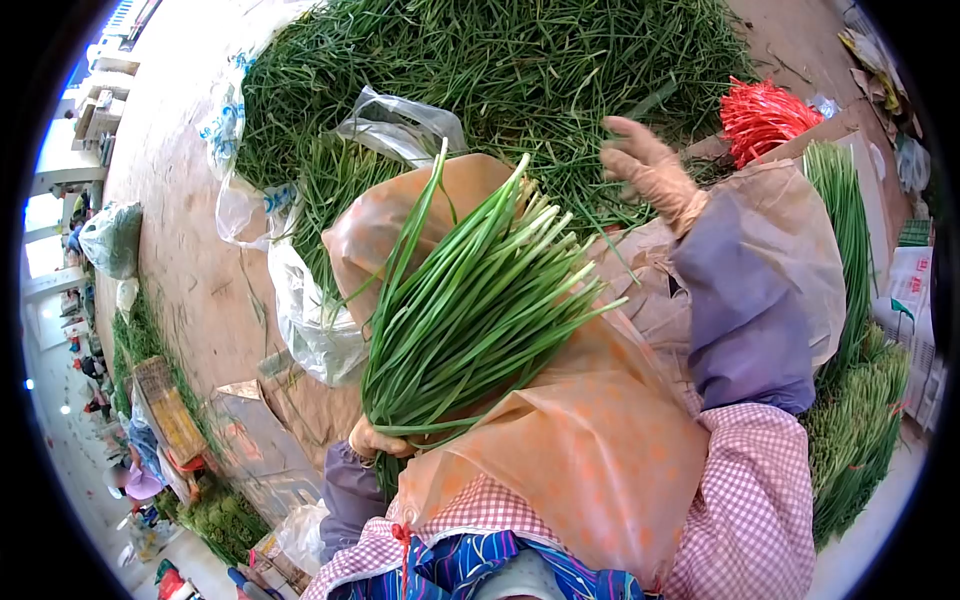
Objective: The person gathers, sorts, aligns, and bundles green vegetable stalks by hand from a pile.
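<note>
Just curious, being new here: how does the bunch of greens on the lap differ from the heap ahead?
The bunch has mostly aligned stalks; the heap is tangled. The bunch looks brighter green, the heap darker. The bunch is far smaller than the heap. Both show thin green stalks.

The brown floor [180, 270] served as the bearing surface. A broad heap of loose green stalks [500, 60] lay directly on it, with a translucent plastic sheet printed in blue [222, 135] along its left edge. A filled plastic bag [112, 240] rested well apart, at the far left of the view. Below the bag, a strip of greens [135, 335] lay near a yellow crate [170, 415]. Flattened brown sheeting [262, 430] covered the floor to the crate's right.
</note>
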A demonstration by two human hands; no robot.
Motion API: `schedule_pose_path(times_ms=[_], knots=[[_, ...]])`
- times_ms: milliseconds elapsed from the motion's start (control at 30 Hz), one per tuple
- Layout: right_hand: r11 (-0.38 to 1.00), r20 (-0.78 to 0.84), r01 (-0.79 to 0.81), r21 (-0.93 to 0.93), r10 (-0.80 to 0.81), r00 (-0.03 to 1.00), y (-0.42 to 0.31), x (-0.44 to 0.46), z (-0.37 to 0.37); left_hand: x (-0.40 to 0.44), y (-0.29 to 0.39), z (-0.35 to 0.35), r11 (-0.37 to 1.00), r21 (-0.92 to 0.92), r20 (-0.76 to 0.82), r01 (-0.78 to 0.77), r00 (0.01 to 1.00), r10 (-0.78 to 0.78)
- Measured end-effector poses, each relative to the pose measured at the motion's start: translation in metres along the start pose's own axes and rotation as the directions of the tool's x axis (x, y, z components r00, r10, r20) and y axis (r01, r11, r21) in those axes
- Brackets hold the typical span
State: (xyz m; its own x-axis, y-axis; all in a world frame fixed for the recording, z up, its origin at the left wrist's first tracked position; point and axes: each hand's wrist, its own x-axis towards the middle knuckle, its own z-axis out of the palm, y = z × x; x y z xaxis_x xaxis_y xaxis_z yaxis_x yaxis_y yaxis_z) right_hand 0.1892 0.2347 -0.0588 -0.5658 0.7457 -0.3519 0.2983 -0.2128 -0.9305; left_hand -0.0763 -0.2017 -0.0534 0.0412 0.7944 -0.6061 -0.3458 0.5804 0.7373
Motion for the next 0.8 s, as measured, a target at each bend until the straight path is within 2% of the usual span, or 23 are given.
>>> schedule_pose_path(times_ms=[33,67,100,167,233,267,333,400,500,633,667,700,800], knots=[[0.984,0.143,-0.006,0.18,-0.02,0.99,-0.013,-0.001,0.018,0.001,0.0,0.0,1.0,0.0,0.001,0.002,1.0,-0.002],[0.971,0.33,-0.061,0.229,-0.018,0.944,-0.025,-0.002,0.03,0.002,0.0,0.001,1.0,-0.002,0.004,0.002,1.0,-0.002],[0.974,0.377,-0.021,0.225,-0.067,0.924,-0.028,0.0,0.045,0.002,0.0,0.002,1.0,-0.002,0.005,0.006,1.0,-0.006],[0.94,0.477,-0.032,0.34,-0.143,0.867,-0.026,0.003,0.073,0.003,0.001,0.004,1.0,0.001,0.006,0.01,1.0,-0.01],[0.917,0.342,-0.016,0.399,-0.133,0.93,-0.038,-0.007,0.083,0.003,-0.001,0.004,1.0,-0.007,0.007,0.015,1.0,-0.015],[0.906,0.306,0.046,0.42,-0.189,0.933,-0.036,-0.009,0.084,0.003,-0.002,0.004,1.0,-0.01,0.009,0.018,1.0,-0.018],[0.933,0.198,0.267,0.243,-0.317,0.928,-0.032,-0.009,0.084,0.004,-0.004,0.004,0.999,-0.024,0.013,0.022,1.0,-0.021],[0.872,0.079,0.486,0.065,-0.49,0.868,-0.022,-0.004,0.084,0.005,-0.005,0.003,0.999,-0.028,0.015,0.02,1.0,-0.02],[0.927,0.027,0.154,0.342,-0.174,0.984,-0.02,0.004,0.073,0.007,-0.004,0.003,0.999,-0.035,0.022,0.02,1.0,-0.019],[0.864,0.343,0.071,0.499,-0.272,0.899,-0.034,0.0,0.076,0.008,-0.004,0.003,0.999,-0.037,0.026,0.02,0.999,-0.019],[0.91,0.429,0.044,0.412,-0.237,0.872,-0.036,0.003,0.076,0.008,-0.003,0.003,0.999,-0.034,0.027,0.02,0.999,-0.019],[0.968,0.426,0.044,0.246,-0.149,0.892,-0.043,0.001,0.077,0.008,-0.003,0.003,0.999,-0.033,0.029,0.022,0.999,-0.021],[0.954,0.369,0.066,0.293,-0.177,0.913,-0.051,-0.006,0.095,0.007,-0.004,0.003,0.999,-0.031,0.031,0.025,0.999,-0.024]])
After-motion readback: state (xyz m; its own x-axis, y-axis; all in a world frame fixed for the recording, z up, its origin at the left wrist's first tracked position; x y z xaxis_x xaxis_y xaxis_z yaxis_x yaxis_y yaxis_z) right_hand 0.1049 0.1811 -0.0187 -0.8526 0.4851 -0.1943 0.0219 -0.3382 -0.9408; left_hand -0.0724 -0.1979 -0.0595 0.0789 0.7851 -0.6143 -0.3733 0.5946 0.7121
